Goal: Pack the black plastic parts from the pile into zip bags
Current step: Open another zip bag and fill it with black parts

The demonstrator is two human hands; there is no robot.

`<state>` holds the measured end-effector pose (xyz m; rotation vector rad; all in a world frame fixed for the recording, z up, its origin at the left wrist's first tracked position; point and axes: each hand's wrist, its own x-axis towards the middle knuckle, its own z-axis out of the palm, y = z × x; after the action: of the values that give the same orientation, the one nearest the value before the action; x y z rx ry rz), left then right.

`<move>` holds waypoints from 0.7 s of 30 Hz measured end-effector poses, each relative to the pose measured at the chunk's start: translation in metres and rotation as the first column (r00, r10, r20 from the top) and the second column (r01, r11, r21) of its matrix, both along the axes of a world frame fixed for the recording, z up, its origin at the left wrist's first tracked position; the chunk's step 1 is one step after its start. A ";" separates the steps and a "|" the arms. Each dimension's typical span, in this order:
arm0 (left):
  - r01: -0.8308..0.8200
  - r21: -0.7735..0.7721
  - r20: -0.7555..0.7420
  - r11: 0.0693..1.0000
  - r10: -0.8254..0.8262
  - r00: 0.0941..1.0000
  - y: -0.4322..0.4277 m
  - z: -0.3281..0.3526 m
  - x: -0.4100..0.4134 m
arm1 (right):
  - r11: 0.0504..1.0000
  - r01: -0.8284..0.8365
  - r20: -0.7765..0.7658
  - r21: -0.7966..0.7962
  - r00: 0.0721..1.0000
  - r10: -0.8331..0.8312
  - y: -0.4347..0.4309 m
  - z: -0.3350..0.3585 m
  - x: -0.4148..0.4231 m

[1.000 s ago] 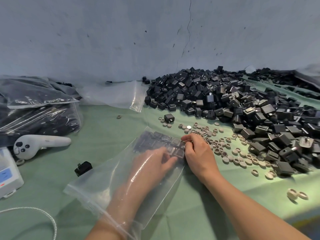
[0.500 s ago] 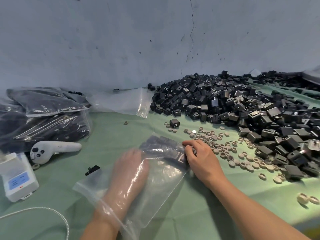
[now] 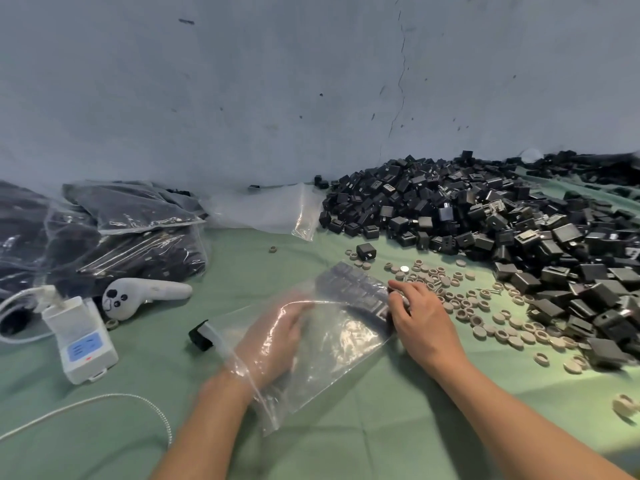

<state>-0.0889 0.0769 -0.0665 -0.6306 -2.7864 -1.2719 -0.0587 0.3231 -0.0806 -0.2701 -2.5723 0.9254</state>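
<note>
Green cloth looks slick, so the zip bag, pinched by the right hand, may slip, and the flat, empty left hand inside could drag black parts out.

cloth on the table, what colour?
Pale green cloth; the head view shows it.

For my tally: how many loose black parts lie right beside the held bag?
2: a far part just beyond the zip bag, a near part at its left edge; more may hide beneath.
</note>
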 end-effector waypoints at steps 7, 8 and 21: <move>-0.306 0.165 -0.119 0.938 0.327 0.937 -0.075 0.022 0.051 | 0.997 0.024 -0.007 -0.076 1.000 -0.025 -0.003 0.003 0.002; -0.393 0.190 -0.167 0.900 0.423 0.890 -0.084 0.024 0.051 | 0.995 0.032 -0.014 -0.092 0.999 -0.034 -0.003 0.003 0.002; -0.455 -0.307 -0.154 0.836 0.428 0.890 -0.120 0.001 -0.003 | 0.922 0.121 -0.090 -0.368 0.982 -0.164 0.004 0.009 0.005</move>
<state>-0.0915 -0.0435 -0.0654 -0.0142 -2.8594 -0.6736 -0.0542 0.3267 -0.0712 -0.4824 -2.2268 1.3141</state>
